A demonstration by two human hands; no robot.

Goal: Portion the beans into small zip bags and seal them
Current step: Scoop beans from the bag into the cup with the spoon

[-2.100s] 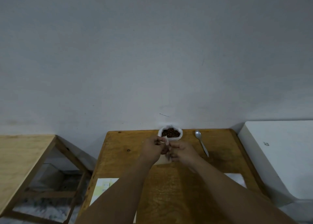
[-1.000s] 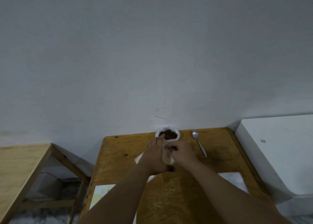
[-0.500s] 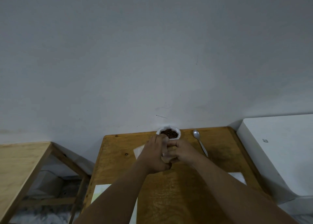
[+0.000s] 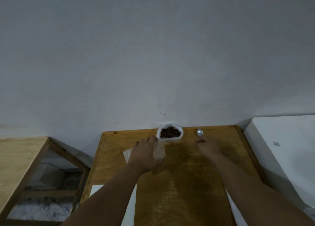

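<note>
Left hand (image 4: pixel 144 155) grip holding upright zip bag (image 4: pixel 158 151), right hand (image 4: pixel 208 148) stretched onto spoon (image 4: pixel 200 133) handle, grip unclear

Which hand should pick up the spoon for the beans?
Right. The right hand is at the spoon, fingertips over its handle; the left hand is busy holding the small zip bag.

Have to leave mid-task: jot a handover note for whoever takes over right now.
Left hand: holds a small clear zip bag beside the open white bag of beans at the far edge of the table.
Right hand: over the handle of the spoon, which lies on the table; grip unclear.
Done: one bag picked up; no beans show in it.
Left: scoop beans in, seal, repeat.
</note>
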